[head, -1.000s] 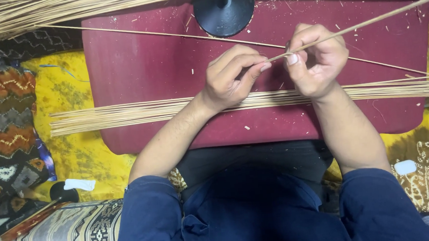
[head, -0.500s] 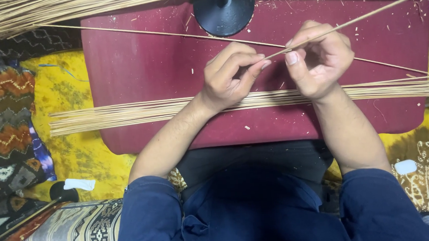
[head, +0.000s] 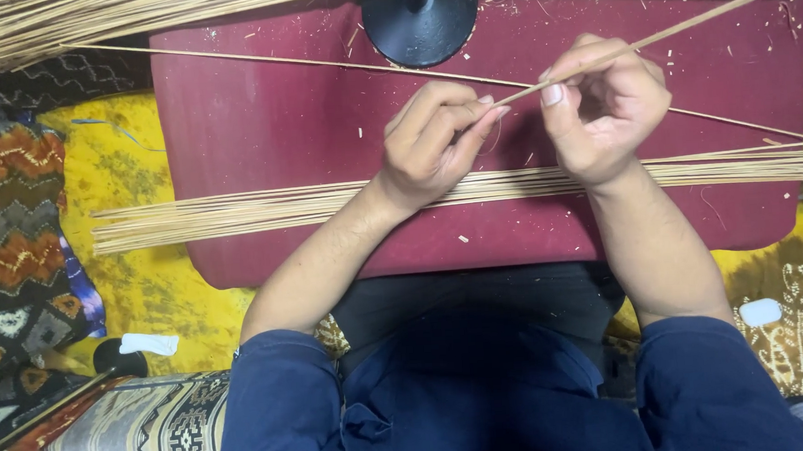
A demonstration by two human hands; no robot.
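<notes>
My left hand (head: 434, 145) and my right hand (head: 603, 106) meet over a dark red board (head: 257, 141). Both pinch one thin pale reed (head: 686, 24) that slants up to the right edge; my left fingertips grip its near end, my right thumb and fingers hold it a little further along. A flat row of several similar reeds (head: 233, 212) lies across the board under my wrists. Another single reed (head: 252, 61) runs diagonally across the board behind my hands.
A round black base with a post (head: 419, 22) stands at the board's far edge. A thick bundle of reeds (head: 82, 22) spans the top. Yellow cloth (head: 129, 177) and patterned fabric (head: 8, 240) lie left; small white objects (head: 149, 343) (head: 760, 311) sit beside my knees.
My hands have stayed in place, with only slight finger shifts along the held reed. The reed's angle is nearly the same.
</notes>
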